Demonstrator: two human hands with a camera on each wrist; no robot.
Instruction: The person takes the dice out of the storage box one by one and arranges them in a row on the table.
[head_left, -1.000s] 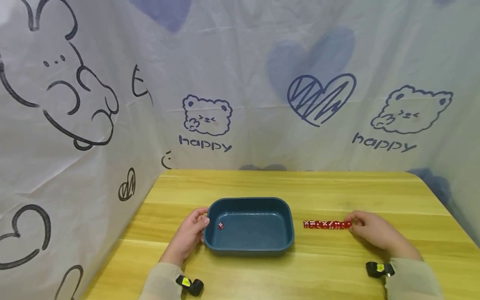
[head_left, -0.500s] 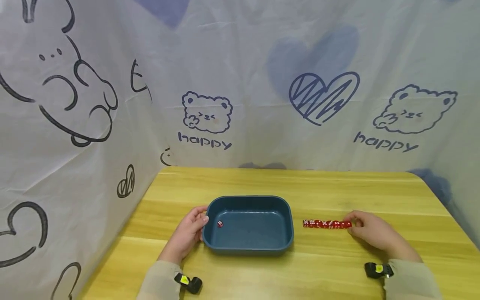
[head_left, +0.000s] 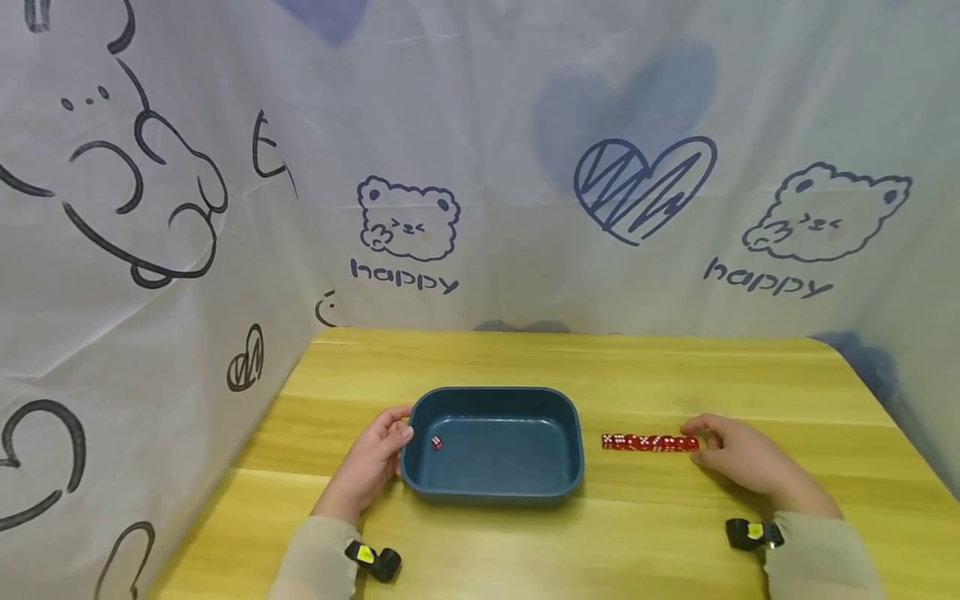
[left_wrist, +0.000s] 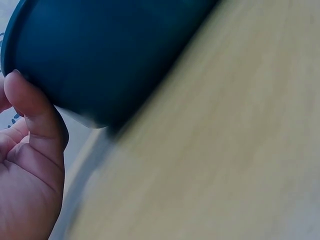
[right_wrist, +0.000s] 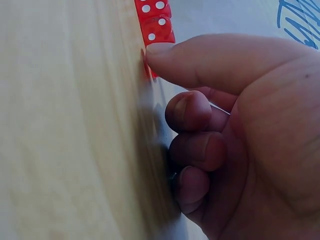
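Note:
A deep teal rectangular tray [head_left: 495, 458] stands on the table with one red die [head_left: 437, 442] inside, near its left end. My left hand [head_left: 369, 458] grips the tray's left end; in the left wrist view the thumb [left_wrist: 35, 105] lies against the outer wall. To the tray's right, several red dice with white pips form a straight row [head_left: 648, 442]. My right hand [head_left: 738, 454] pinches the row's right-end die between thumb and index finger. In the right wrist view the thumb [right_wrist: 200, 60] partly covers that die, and the other fingers are curled below.
The yellow wood-grain table [head_left: 480, 550] runs back to a white curtain [head_left: 517, 250] with cartoon drawings. More curtain hangs along the left and right sides. Each wrist wears a black camera strap.
The head view has shifted slightly. My right index finger and thumb have parted a little and now sit on either side of the end die. The left hand keeps its hold on the tray.

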